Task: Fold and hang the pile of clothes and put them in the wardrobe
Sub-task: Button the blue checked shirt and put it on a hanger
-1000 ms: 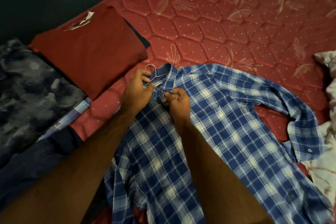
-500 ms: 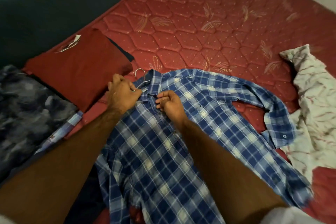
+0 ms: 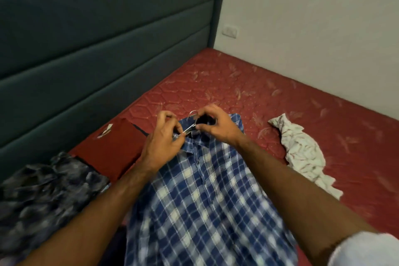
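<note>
Red quilted mattress (image 3: 248, 84) fills centre and right of frame; teal padded headboard (image 3: 86, 34) runs across upper left. Blue-white plaid shirt (image 3: 203, 196) is the biggest garment, lower centre, collar up near frame middle, w/ a metal hanger (image 3: 192, 119) at the neck: hook pokes out above collar, the rest hidden in the fabric or behind the hands. Looks lifted by its collar end, but can't tell how far clear of the bed. Dark camo garment (image 3: 43, 192) lies lower left, and a folded maroon top (image 3: 112, 147) just beside it, centre left; those 2 read as done. White patterned cloth (image 3: 302, 151) sits crumpled at right, apart from the rest, prob. not dealt w/ yet.

Left hand (image 3: 162, 144) pinches collar edge and hanger wire. Right hand (image 3: 213, 125) is curled round collar by the hook, fingertips pressed together on fabric.

Judgement: mid-task. Shirt nearly hung; wardrobe not in view, so putting away is all left.
</note>
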The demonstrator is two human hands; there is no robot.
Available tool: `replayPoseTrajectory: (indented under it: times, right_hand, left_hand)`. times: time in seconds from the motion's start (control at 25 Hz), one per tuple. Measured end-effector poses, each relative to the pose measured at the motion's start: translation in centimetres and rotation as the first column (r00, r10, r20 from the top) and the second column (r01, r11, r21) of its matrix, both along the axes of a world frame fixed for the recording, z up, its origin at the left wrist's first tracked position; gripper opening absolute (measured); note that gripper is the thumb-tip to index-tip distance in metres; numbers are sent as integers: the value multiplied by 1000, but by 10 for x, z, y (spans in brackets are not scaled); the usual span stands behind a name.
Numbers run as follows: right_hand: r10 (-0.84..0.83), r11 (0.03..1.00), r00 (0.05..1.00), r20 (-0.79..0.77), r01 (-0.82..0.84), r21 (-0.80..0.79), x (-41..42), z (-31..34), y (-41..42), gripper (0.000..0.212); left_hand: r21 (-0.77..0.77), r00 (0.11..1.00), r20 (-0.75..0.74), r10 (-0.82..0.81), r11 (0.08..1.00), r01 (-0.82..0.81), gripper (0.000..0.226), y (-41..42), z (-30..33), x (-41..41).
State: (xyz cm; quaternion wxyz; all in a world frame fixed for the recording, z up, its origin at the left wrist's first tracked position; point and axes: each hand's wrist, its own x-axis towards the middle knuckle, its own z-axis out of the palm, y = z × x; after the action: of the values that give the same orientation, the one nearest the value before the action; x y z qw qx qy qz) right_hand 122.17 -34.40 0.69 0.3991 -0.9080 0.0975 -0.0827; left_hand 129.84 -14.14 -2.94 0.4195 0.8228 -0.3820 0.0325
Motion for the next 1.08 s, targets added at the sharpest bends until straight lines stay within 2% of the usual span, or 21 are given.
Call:
replayPoseTrajectory:
  times: [0.12,0.24,0.36,0.4,0.48,0.56,0.64,0.76,0.84,0.96,1.08]
  right_hand:
    - [114,992,993,-37,-116,-50,-30,116,-3,14]
    - [120,984,989,82,-107,-145,-68,231,-4,11]
    - [145,979,972,182,-115,-169,-108,341,0,19]
    - [147,976,966,213,-106,-191,-122,375,3,20]
    - [140,972,949,283,-77,-222,-151,446,13,24]
    - [172,963,921,350,-81,-258,-175,508,24,20]
    - [208,951,886,414,-86,-296,-196,564,39,14]
    - [265,938,869,418,-133,-319,-222,636,65,15]
    - [319,914,865,388,-172,-368,-235,674,84,18]
    - [379,872,833,404,-175,-458,-248,717,107,18]
    - [417,838,819,393,-180,-515,-256,743,124,14]
  left_hand:
    - [-50,987,138,-86,994,94,16,-2,108,-20]
    - [-34,951,265,-158,984,173,19,1,229,-49]
    - [24,914,336,-229,972,234,50,17,344,-76]
    - [70,905,350,-242,970,232,60,27,376,-84]
    - [214,883,398,-249,961,175,62,54,439,-97]
    - [305,825,533,-187,952,18,64,84,486,-103]
    - [175,756,653,-55,981,-79,64,112,528,-107]
    - [-73,640,760,114,993,-91,35,141,591,-124]
    - [-163,587,787,188,982,-96,21,154,629,-139]
    - [-147,472,871,138,989,-17,34,169,672,-159]
    - [-149,404,906,122,988,35,40,184,692,-169]
